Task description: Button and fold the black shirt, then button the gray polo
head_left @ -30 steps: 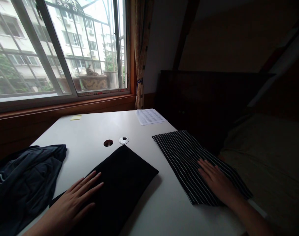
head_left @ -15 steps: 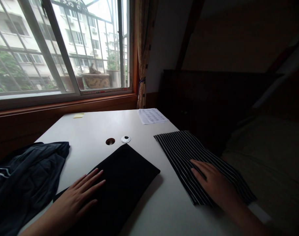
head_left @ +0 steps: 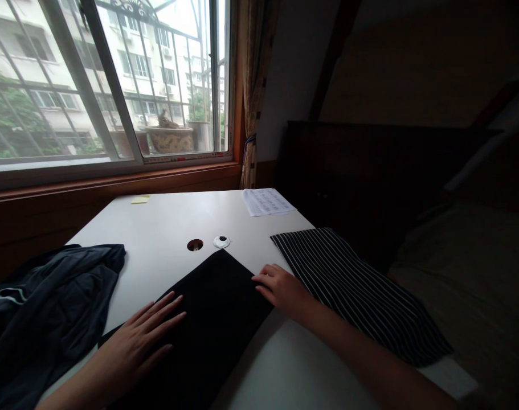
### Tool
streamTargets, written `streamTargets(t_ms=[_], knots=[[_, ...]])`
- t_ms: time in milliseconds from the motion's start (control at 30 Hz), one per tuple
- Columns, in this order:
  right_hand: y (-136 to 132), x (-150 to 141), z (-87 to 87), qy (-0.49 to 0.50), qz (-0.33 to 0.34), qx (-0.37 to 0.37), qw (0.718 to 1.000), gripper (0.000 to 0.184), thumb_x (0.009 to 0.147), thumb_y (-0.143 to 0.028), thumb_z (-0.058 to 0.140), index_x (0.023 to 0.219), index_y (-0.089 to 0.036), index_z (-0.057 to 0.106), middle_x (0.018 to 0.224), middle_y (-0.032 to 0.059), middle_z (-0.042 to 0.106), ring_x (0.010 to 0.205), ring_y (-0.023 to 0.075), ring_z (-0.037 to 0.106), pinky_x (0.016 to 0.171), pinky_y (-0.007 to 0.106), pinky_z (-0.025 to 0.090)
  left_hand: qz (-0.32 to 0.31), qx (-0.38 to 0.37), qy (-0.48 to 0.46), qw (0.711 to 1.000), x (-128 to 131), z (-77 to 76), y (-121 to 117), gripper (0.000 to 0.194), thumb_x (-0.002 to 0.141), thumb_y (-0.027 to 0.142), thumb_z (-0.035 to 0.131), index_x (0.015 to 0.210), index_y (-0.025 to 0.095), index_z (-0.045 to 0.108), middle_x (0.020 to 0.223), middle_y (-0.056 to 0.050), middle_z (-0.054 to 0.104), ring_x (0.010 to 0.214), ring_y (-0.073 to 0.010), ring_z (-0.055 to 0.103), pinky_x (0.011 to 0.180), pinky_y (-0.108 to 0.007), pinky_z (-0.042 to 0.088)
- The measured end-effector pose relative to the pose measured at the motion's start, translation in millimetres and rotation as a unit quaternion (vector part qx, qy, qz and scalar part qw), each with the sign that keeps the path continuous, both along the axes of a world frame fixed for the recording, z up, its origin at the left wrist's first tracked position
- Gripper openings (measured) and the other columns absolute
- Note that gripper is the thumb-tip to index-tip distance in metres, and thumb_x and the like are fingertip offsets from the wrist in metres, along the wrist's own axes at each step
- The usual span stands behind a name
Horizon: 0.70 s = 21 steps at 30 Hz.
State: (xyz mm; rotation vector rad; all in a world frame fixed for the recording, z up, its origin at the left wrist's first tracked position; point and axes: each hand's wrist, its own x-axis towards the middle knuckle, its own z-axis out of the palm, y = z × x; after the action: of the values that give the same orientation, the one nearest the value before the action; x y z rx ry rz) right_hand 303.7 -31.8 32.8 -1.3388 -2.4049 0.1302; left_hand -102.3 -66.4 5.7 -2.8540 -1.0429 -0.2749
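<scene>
left hand [head_left: 129, 347] lies flat on black cloth [head_left: 219, 302], grip slack; right hand [head_left: 282, 289] bends at edge, grip unclear

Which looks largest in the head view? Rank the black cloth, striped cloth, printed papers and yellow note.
1. Black cloth and striped cloth: unsure, both partly hidden and the black one nearer the camera
2. Printed papers
3. Yellow note

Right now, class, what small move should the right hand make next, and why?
Probably pinch the right corner of the black cloth: the right hand is at the edge close to that corner, while the left hand lies spread on the cloth and could keep it steady.
</scene>
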Motion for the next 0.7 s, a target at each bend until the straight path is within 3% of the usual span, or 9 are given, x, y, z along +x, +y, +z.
streamTargets(t_ms=[200,467,700], knots=[[30,-21,-7.6,-0.052,0.052,-0.006,0.997,0.016,0.094,-0.021,0.066,0.107,-0.023,0.075,0.098,0.0042,0.069,0.094,0.019,0.065,0.084,0.03,0.052,0.007,-0.004,0.007,1.0,0,1.7,-1,0.06,0.101,0.046,0.053,0.156,0.039,0.03,0.163,0.002,0.032,0.146,-0.0271,0.04,0.112,-0.044,0.048],[39,-33,13.2,-0.23,0.092,-0.012,0.969,0.012,0.097,-0.022,0.061,0.095,-0.019,0.073,0.094,0.005,0.07,0.08,0.0172,0.066,0.067,0.026,0.046,0.002,-0.011,-0.019,1.0,0,0.5,0,0.059,0.101,0.046,0.054,0.155,0.04,0.033,0.162,0.004,0.035,0.146,-0.0262,0.041,0.114,-0.042,0.046],[40,-36,17.1,-0.26,0.092,0.006,0.961,0.017,0.098,-0.022,0.055,0.088,-0.018,0.068,0.092,0.004,0.069,0.075,0.0156,0.064,0.06,0.026,0.038,0.006,-0.012,-0.018,1.0,0,2.0,-1,0.06,0.1,0.046,0.054,0.155,0.04,0.032,0.162,0.003,0.034,0.145,-0.0273,0.042,0.112,-0.043,0.048]])
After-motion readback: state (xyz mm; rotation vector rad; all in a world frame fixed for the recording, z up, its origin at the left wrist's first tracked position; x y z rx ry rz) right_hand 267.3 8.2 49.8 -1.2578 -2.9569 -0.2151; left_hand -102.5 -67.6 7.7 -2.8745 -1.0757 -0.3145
